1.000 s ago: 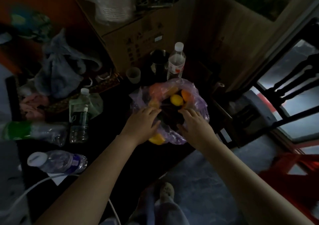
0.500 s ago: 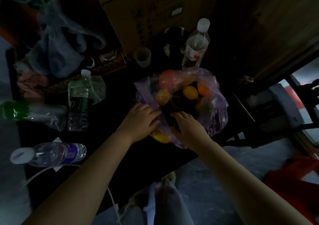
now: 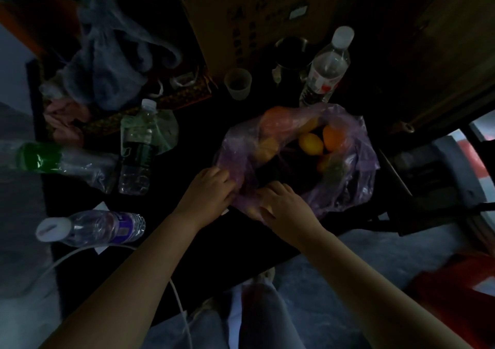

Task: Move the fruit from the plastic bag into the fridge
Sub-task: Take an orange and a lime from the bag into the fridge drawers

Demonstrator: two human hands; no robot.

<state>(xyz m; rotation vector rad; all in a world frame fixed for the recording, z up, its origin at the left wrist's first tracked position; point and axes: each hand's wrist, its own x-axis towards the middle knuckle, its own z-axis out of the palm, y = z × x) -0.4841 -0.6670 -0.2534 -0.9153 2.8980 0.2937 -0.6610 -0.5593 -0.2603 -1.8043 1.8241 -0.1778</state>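
Dimly, the plastic bag (image 3: 356, 166) sits open-mouthed on the dark table (image 3: 235, 241). A lemon (image 3: 310, 144) and an orange (image 3: 333, 137) show toward its 1 o'clock side, and other fruit blurs behind the film. At the 8 o'clock rim the left hand (image 3: 207, 190) curls its fingers into the plastic, gripping it. The right hand (image 3: 286, 206) bends over the 6 o'clock rim, but I cannot tell whether it grips.

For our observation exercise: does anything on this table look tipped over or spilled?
Two bottles lie on their sides at the left of the table: a purple-labelled bottle near the front edge and a green-labelled bottle behind it. No spill shows.
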